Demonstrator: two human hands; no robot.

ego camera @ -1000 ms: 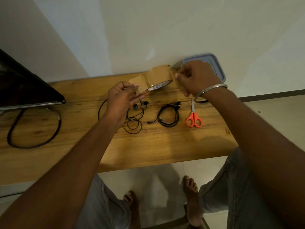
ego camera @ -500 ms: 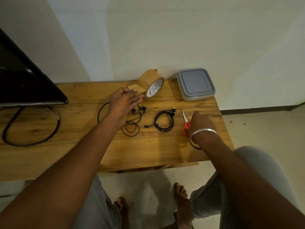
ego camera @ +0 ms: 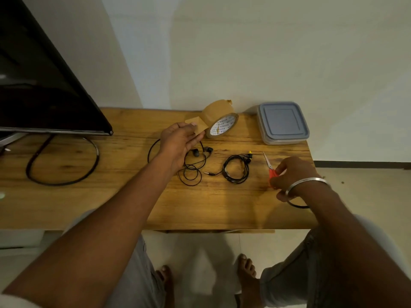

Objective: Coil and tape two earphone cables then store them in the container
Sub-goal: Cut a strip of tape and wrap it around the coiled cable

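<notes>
The coiled cable lies untaped on the bench; the loose cable sprawls just left of it, partly under the left hand, which pinches the pulled end of the tape roll; the right hand has left that roll and now curls around the scissors; cutting a strip looks next; the container sits lidded behind.
</notes>
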